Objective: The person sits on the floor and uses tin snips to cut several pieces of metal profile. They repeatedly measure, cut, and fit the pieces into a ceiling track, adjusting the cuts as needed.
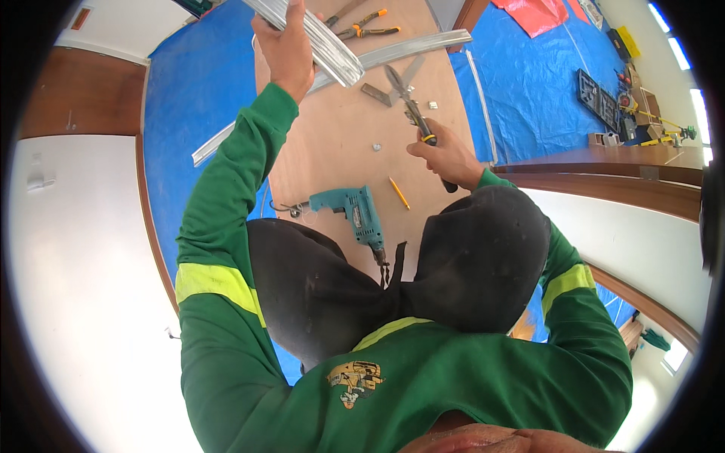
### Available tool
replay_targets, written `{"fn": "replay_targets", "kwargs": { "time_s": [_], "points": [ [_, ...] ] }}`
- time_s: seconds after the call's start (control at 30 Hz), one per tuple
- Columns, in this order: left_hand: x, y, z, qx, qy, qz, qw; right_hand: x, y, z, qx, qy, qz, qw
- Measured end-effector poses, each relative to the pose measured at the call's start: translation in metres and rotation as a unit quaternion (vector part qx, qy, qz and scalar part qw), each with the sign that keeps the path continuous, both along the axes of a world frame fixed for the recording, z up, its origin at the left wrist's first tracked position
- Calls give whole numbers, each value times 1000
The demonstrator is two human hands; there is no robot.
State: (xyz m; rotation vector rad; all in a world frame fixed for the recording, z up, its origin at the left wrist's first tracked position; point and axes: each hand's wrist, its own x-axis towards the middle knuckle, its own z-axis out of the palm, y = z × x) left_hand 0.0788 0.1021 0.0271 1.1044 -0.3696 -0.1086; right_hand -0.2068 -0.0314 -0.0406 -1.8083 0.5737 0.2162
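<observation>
My left hand [288, 54] is closed around a silvery metal channel [332, 54], lifted and slanting at the top of the view. In my right hand [451, 155] is a pair of tin snips [414, 113], gripped by the dark handles with the blades pointing up and away. Behind the held channel, a second, longer metal channel [411, 50] lies across the wooden board [325, 143]. Next to the snips' blades rests a try square [393, 92], partly covered by them. The blades are apart from the held channel.
A teal corded drill [359, 215] lies between my knees, beside a yellow pencil [399, 193]. Orange-and-black pliers [368, 32] sit at the board's far end. Small metal offcuts [377, 147] dot the board. Blue sheeting [521, 98] covers the floor; a black tool case [596, 98] stands right.
</observation>
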Motion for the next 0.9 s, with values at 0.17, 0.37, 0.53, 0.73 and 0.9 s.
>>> {"fn": "replay_targets", "kwargs": {
  "time_s": [0.17, 0.37, 0.53, 0.73, 0.9],
  "points": [
    [-5, 9, 6, 62, -23, -16, 998, -12, -20, -29, -111, 21, -1, 994],
    [12, 28, -23, 149, -58, 49, 986, -34, -19, -87, -435, 70, 69, 895],
    [3, 40, -39, 226, -21, 27, 973, -42, -12, -119, -438, 109, 81, 888],
    [7, 44, -46, 216, 30, 2, 976, -42, -16, -121, -291, 137, 44, 946],
    [8, 43, -50, 242, 12, 17, 970, -29, -43, -45, 122, 58, 200, 971]
  ]
}}
